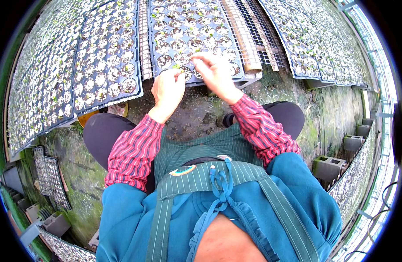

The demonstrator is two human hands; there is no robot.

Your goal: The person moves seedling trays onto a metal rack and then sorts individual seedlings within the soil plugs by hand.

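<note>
My left hand [167, 91] is at the near edge of a black plastic cell tray [202, 80], thumb and forefinger pinched at a small green seedling [177, 66]. Its stem is hidden by the fingers. My right hand [215, 73] hovers over the same tray, to the right of the left hand. Its fingers are bent and apart, and nothing shows in them. The tray's round cells hold dark growing mix topped with white granules. Small green sprouts stand in several cells.
More cell trays [106, 77] lie left, and others [318, 42] right. Wire mesh [145, 39] and a bamboo pole [243, 42] show beside the middle tray. Concrete blocks [328, 168] stand right on the mossy ground [302, 104]. My bent knees flank the tray's front.
</note>
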